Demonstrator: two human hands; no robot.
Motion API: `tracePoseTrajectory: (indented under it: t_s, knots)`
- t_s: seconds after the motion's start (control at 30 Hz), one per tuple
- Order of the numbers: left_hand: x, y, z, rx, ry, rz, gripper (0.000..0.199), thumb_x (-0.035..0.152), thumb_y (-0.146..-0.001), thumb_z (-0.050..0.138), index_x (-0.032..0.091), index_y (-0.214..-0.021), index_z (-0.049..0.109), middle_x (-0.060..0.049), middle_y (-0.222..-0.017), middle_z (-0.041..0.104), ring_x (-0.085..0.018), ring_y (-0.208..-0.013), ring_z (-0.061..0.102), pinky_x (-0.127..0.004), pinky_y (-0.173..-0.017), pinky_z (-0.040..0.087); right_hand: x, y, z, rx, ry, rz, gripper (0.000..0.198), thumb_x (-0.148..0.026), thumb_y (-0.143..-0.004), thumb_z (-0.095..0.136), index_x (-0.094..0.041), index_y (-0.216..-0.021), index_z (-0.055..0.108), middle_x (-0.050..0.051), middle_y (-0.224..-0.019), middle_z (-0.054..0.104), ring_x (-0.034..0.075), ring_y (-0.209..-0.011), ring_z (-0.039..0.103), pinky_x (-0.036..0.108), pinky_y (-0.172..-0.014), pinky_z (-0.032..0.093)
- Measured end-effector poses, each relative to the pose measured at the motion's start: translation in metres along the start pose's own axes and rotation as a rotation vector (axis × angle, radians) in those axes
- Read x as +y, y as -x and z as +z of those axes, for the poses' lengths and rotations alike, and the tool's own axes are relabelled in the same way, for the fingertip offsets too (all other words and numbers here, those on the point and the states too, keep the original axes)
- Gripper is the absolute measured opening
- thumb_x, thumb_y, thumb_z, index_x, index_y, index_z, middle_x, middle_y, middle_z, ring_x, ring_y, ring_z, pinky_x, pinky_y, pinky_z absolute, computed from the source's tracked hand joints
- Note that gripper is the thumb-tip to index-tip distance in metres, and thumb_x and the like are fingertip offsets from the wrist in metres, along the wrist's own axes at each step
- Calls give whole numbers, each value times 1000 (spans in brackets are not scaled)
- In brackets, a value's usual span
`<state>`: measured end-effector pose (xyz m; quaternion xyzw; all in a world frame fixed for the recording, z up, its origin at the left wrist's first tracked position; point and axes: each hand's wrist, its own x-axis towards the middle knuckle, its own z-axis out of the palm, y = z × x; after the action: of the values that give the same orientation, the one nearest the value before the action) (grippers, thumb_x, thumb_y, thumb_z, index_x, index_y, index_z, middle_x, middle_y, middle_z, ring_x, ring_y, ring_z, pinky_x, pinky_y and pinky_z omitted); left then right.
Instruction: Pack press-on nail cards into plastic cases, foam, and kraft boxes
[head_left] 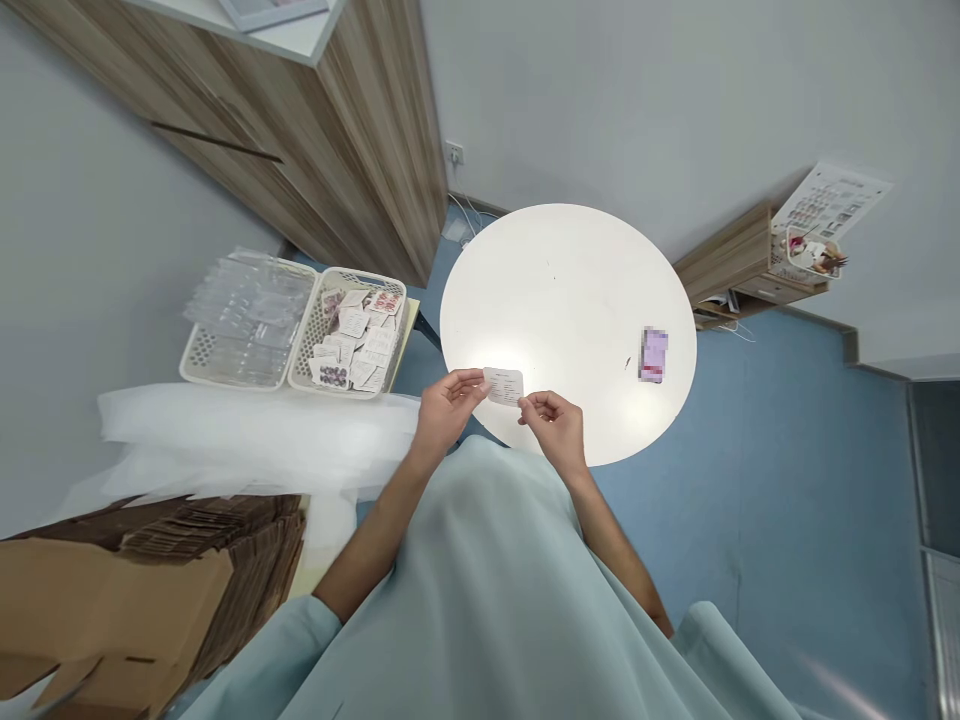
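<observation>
Between my two hands is a small white card (504,387) with rounded corners and lines of dark print too small to read. My left hand (447,405) pinches its left edge, thumb in front. At the lower right corner, the thumb and forefinger of my right hand (553,420) grip the same card, with the other fingers curled. The card is held up over the near left edge of a round white table (570,290). Near the table's right side lies a purple item (653,355), its picture blurred into blocks.
To the left, one white basket (360,393) holds many printed cards and another (196,365) holds clear plastic sleeves. White wrapping sheet (255,425) lies below them, beside stacked brown cardboard (112,600). A wooden cabinet (360,130) stands behind; a wall shelf (727,255) is at right.
</observation>
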<state>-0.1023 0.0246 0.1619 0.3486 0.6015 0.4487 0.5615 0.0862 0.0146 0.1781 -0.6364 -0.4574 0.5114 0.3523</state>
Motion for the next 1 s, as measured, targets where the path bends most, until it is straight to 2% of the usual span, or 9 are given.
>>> tracePoseTrajectory:
  t_s: [0.2, 0.3, 0.37, 0.47, 0.53, 0.6, 0.73, 0.87, 1.0]
  knots:
    - [-5, 2, 12, -8, -62, 0, 63, 52, -72, 91, 20, -125, 76, -13, -134, 69, -26, -108, 73, -41, -97, 61, -4, 9, 14, -2, 125, -144, 27, -49, -93, 71, -24, -83, 74, 2, -80, 77, 20, -72, 72, 31, -65, 55]
    - [-4, 0, 10, -52, -12, -65, 69, 46, -67, 96, 20, -128, 76, -13, -132, 70, -29, -113, 72, -43, -101, 59, -2, 10, 16, -38, 167, -231, 28, -48, -97, 69, -24, -85, 74, 1, -82, 77, 18, -71, 70, 31, -65, 55]
    - [-3, -2, 6, -139, 94, -120, 67, 47, -71, 95, 18, -128, 76, -14, -128, 74, -31, -117, 71, -44, -104, 57, -1, 7, 13, -86, 169, -290, 27, -50, -97, 71, -25, -89, 75, 1, -84, 76, 18, -73, 70, 32, -65, 56]
    - [-6, -5, -1, -359, 332, -208, 61, 56, -81, 87, 15, -124, 77, -17, -125, 76, -35, -122, 70, -43, -102, 56, -1, 0, 4, -93, 210, -428, 35, -54, -90, 81, -27, -112, 75, 6, -106, 76, 24, -96, 72, 36, -74, 61]
    - [-11, -6, -4, -485, 480, -281, 63, 62, -84, 83, 13, -122, 78, -18, -125, 77, -36, -120, 72, -42, -97, 58, -3, -5, -2, -90, 268, -530, 53, -53, -90, 83, -29, -135, 68, 10, -131, 71, 29, -121, 66, 44, -90, 62]
    - [-18, -6, -5, -545, 588, -345, 65, 64, -85, 82, 13, -125, 76, -19, -123, 78, -36, -118, 73, -41, -96, 59, -4, -10, -7, -129, 315, -605, 63, -50, -93, 81, -33, -149, 58, 10, -143, 66, 31, -134, 59, 50, -104, 58]
    - [-29, -7, -4, -556, 683, -402, 62, 60, -90, 79, 14, -132, 72, -17, -125, 78, -34, -117, 75, -41, -101, 59, -5, -17, -12, -194, 409, -692, 66, -47, -98, 76, -35, -158, 50, 9, -143, 68, 32, -135, 60, 53, -113, 51]
    - [-32, -10, -2, -547, 673, -405, 58, 58, -89, 80, 14, -127, 73, -16, -123, 79, -33, -112, 77, -39, -95, 61, -5, -22, -13, -227, 485, -715, 70, -48, -99, 75, -33, -161, 47, 9, -147, 66, 33, -137, 59, 54, -114, 50]
    - [-35, -15, -4, -449, 613, -380, 54, 58, -91, 78, 15, -124, 75, -15, -119, 79, -32, -111, 76, -41, -97, 60, 4, -35, -9, -253, 525, -696, 68, -46, -101, 72, -31, -162, 46, 10, -145, 67, 33, -133, 62, 52, -109, 53]
